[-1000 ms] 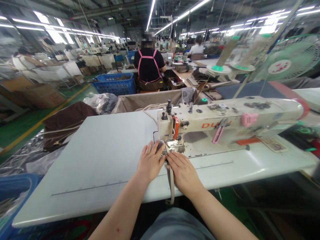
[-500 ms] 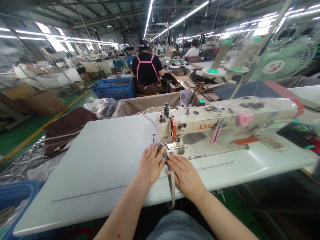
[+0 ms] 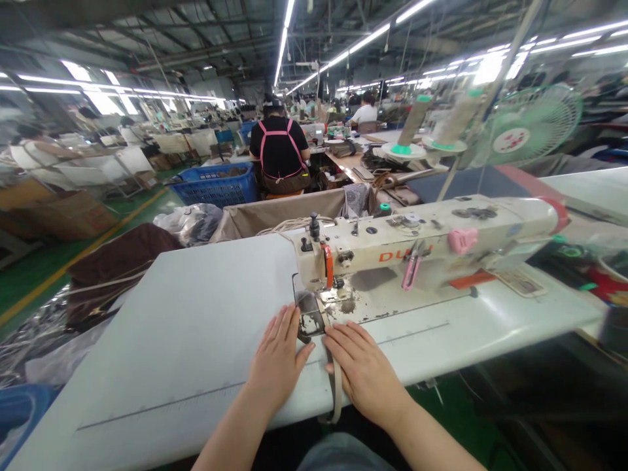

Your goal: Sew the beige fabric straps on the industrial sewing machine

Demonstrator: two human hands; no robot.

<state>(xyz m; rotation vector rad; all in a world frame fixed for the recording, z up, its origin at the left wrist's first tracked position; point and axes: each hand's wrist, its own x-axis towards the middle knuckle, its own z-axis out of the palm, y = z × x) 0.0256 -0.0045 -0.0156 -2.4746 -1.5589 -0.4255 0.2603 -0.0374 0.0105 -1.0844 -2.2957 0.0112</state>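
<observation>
My left hand [image 3: 275, 361] lies flat on the white sewing table, fingers stretched out. Its fingertips are beside the uncovered bed opening [image 3: 311, 323] of the sewing machine [image 3: 363, 252]. A narrow beige strap [image 3: 337, 386] runs from near the needle area toward me and bends down in a loop at the table's front edge. My right hand [image 3: 364, 366] is closed on this strap, with fingers above it and the thumb tip showing on its left side. The strap's far end near the presser foot is hard to make out.
Pink-handled thread snips [image 3: 411, 271] hang on the machine's front. Thread cones [image 3: 411, 125] and a green fan [image 3: 524, 131] stand behind at right. A person in a pink-strapped apron [image 3: 279, 147] sits ahead, near a blue crate [image 3: 216, 184]. Brown fabric [image 3: 120, 271] lies at left.
My left hand has moved left and toward me, off the machine bed, uncovering its opening. My right hand stays on the strap. The whole view has shifted slightly.
</observation>
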